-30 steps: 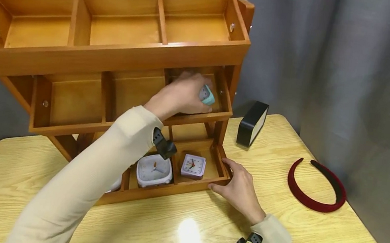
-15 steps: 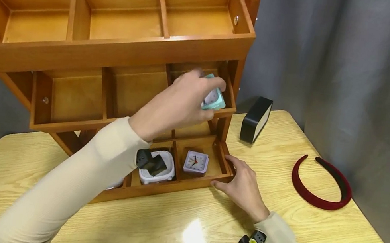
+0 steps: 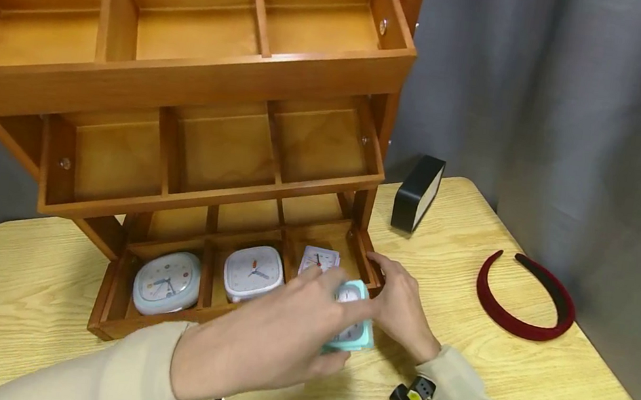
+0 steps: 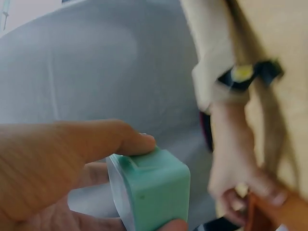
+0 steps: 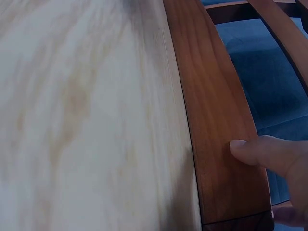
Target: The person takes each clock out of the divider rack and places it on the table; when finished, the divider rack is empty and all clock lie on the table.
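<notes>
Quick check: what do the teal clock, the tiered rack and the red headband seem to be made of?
Teal clock: probably plastic with a smooth satin finish, from its rounded, moulded edges.
Tiered rack: looks like wood, stained orange-brown and perhaps varnished; grain and a soft sheen show.
Red headband: likely velvet-like fabric outside, matte and soft-looking; its core can't be told.

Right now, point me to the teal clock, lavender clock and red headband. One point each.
Teal clock point(image 4: 161, 195), left wrist view: side of its casing.
Lavender clock point(image 3: 318, 258), head view: upper part of its dial.
Red headband point(image 3: 525, 329), head view: lower curve of the band.
</notes>
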`<state>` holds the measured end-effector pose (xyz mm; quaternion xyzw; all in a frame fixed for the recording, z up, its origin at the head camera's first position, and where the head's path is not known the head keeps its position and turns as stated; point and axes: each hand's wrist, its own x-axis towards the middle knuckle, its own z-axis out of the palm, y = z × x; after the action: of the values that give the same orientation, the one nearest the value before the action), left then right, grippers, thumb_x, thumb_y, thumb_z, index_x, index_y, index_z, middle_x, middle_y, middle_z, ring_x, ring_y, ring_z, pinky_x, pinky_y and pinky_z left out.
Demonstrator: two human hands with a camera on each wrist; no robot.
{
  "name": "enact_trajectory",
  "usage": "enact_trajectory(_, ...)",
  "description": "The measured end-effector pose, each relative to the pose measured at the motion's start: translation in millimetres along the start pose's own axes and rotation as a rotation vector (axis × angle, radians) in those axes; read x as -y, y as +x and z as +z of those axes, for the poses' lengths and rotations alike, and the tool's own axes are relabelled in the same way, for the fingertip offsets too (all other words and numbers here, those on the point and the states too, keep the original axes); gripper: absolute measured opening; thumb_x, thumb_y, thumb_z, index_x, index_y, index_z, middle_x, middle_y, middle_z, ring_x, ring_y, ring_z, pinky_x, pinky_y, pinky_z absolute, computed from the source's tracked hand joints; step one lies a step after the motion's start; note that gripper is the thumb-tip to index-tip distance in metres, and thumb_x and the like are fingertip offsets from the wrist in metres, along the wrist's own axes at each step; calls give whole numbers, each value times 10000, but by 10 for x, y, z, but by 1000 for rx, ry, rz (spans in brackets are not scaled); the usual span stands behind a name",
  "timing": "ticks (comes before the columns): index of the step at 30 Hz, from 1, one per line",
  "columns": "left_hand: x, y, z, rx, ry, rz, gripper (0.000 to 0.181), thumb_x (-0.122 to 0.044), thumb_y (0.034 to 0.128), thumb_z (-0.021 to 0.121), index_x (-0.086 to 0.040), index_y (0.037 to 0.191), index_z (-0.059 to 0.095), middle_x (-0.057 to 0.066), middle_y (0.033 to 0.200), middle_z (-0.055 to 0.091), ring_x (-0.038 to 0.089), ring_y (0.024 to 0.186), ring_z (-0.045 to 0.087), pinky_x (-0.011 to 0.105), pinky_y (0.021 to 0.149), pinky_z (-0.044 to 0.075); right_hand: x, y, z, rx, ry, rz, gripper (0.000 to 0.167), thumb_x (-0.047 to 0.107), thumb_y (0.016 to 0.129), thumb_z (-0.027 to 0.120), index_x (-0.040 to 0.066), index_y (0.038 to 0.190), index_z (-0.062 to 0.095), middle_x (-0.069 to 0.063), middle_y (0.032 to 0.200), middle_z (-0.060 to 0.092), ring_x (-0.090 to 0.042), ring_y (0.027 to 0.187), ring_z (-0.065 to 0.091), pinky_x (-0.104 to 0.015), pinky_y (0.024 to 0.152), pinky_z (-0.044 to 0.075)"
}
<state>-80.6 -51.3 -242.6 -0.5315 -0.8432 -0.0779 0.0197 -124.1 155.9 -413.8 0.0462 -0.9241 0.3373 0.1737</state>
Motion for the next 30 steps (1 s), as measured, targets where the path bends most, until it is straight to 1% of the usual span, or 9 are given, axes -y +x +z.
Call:
enact_trajectory(4,-42,-101,217,29,26,17,450,-305,820,745,-227,1232,582,109,1137,593,251,1020,597,354,838,543,39,8,20,16,8,37,807,217,620,900,9,1312,541,-210,1195,631,-352,1068,618,-487,873,516)
enact_trajectory(7,-11,-111,375,35,33,25,430,-298,828,737,-200,1220,588,139,1151,603,265,1070,588,395,918,521,61,9,17,31,4,49,808,228,631,896,13,1320,533,-202,1208,625,-344,1079,614,-487,889,505)
enact_trajectory(10,43,-76,526,55,20,8,419,-293,845,724,-178,1224,588,134,1131,612,264,1090,580,431,972,490,70,8,1,31,-1,53,818,244,631,900,17,1323,529,-199,1214,625,-349,1093,607,-507,919,480)
enact_trajectory(15,114,22,784,104,-33,-32,379,-264,857,711,-162,1204,600,59,1027,610,196,1002,564,435,955,484,65,-4,-9,33,-5,51,826,265,637,902,19,1328,525,-199,1230,621,-367,1124,592,-554,960,440)
enact_trajectory(17,128,63,884,131,-57,-57,375,-259,856,714,-169,1203,602,75,1055,621,225,1038,575,446,960,486,62,-8,-6,34,-6,54,827,268,636,903,24,1330,525,-197,1235,619,-370,1131,589,-562,970,430)
enact_trajectory(20,136,115,1023,181,-84,-106,393,-256,849,718,-193,1218,597,156,1185,604,315,1112,575,439,912,523,57,-11,2,26,-11,53,823,262,631,905,26,1325,531,-195,1226,623,-368,1124,592,-559,964,436)
enact_trajectory(23,138,148,1146,214,-87,-146,431,-262,839,722,-221,1246,586,225,1301,543,383,1130,567,395,792,567,52,-12,2,19,-15,47,818,263,631,906,22,1319,534,-198,1222,627,-367,1118,596,-544,951,456)
enact_trajectory(27,136,174,1277,229,-64,-173,439,-249,814,740,-231,1228,596,222,1300,528,360,1093,566,316,628,559,49,-13,-6,25,-11,49,823,275,634,906,24,1323,532,-199,1225,623,-363,1118,597,-518,933,485)
enact_trajectory(30,130,192,1343,233,-44,-182,430,-239,783,760,-231,1186,610,203,1256,543,325,1056,557,272,543,518,50,-13,-13,29,-9,54,829,280,632,906,24,1325,530,-197,1233,619,-359,1124,595,-512,933,488)
